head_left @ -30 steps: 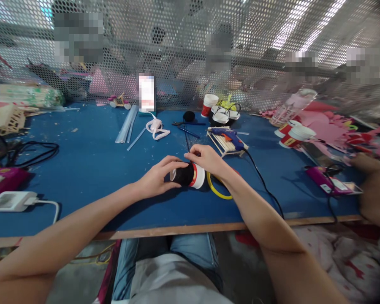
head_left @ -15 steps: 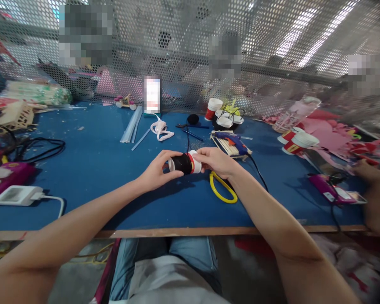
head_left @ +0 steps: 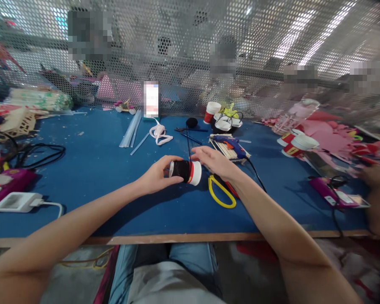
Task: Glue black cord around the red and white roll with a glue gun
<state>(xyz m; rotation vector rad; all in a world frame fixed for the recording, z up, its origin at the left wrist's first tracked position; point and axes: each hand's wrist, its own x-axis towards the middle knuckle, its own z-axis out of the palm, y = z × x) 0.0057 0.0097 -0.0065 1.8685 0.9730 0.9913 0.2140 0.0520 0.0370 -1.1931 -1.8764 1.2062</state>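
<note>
A paper cup wrapped in black yarn lies on its side over the middle of the blue table. My left hand grips its left end. My right hand rests against its white rim with fingers stretched toward the black strand, which runs up to a black yarn ball. Whether the fingertips pinch the strand is unclear. Yellow-handled scissors lie just under my right wrist.
A blue glue gun sits on wooden sticks behind my right hand, its cord trailing right. Paper cups, pink craft pieces and another person's hand are at the right. Cables, a white charger and glue sticks lie left. A perforated metal screen backs the table.
My right hand has shifted from gripping the cup's rim to lying over it with fingers stretched out. The cup has stayed in my left hand, at about the same spot.
</note>
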